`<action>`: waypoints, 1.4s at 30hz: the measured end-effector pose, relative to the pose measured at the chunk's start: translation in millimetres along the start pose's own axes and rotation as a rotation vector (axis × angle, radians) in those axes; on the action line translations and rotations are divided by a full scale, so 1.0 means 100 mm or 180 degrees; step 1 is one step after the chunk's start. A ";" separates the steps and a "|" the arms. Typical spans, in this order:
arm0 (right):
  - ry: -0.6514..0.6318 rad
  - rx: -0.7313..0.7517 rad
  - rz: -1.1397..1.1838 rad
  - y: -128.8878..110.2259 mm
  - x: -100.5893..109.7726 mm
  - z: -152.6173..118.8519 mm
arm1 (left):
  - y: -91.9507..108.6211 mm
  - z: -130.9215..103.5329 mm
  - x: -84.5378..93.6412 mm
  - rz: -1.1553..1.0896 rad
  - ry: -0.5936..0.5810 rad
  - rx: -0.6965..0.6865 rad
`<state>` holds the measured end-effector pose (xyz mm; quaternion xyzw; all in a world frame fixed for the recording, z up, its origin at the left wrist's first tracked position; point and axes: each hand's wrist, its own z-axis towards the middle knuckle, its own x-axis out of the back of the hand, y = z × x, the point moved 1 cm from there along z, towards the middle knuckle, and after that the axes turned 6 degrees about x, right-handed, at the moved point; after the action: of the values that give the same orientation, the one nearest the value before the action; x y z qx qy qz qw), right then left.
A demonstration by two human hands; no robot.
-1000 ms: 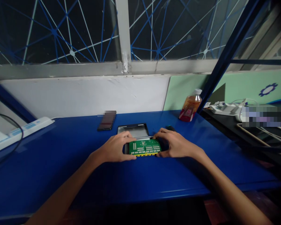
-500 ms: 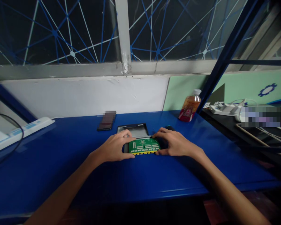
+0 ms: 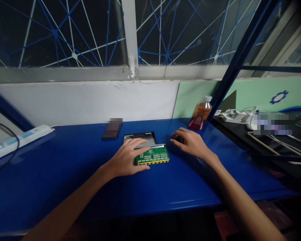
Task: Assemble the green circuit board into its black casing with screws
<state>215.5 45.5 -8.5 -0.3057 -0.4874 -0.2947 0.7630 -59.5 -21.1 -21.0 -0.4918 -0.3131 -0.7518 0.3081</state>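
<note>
A green circuit board (image 3: pixel 155 154) with a yellow strip along its front edge lies on the blue table, in front of a shallow dark case part (image 3: pixel 139 135). My left hand (image 3: pixel 126 155) is over the board's left end with fingers spread and thumb apart; whether it touches the board I cannot tell. A thin grey edge (image 3: pixel 158 146) shows behind the board. My right hand (image 3: pixel 190 142) hovers low over the table to the right of the board, apart from it, fingers curved and thumb separate. Whatever lies under that hand is hidden.
A dark phone (image 3: pixel 112 130) lies behind my left hand. A drink bottle (image 3: pixel 200 113) stands at the back right. On the left is a white power strip (image 3: pixel 22 140). Blue frame posts (image 3: pixel 237 63) rise at the sides, and cables (image 3: pixel 273 144) lie on a dark surface at right.
My right hand has let go of the board's right end and moved right. The left hand's fingers have spread and come further over the board. The view has shifted slightly.
</note>
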 end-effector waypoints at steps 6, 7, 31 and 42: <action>0.0139 -0.0808 -0.0826 0.11 0.00 0.01 | 0.12 0.01 -0.18 0.0053 0.0046 -0.0254; 0.0082 -0.0909 -0.0934 0.13 -0.01 0.01 | 0.13 0.01 -0.19 0.0061 0.0065 -0.0282; -0.0708 -0.1125 -0.0621 0.37 -0.16 0.02 | 0.14 0.01 -0.16 -0.0031 0.0050 -0.0275; -0.0745 -0.1132 -0.0579 0.38 -0.18 0.02 | 0.08 0.01 -0.17 -0.0159 0.0057 -0.0135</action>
<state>236.5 73.9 -31.0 -0.4223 -0.5384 -0.4061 0.6057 -47.4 -22.1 -34.8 -0.4834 -0.3065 -0.7701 0.2817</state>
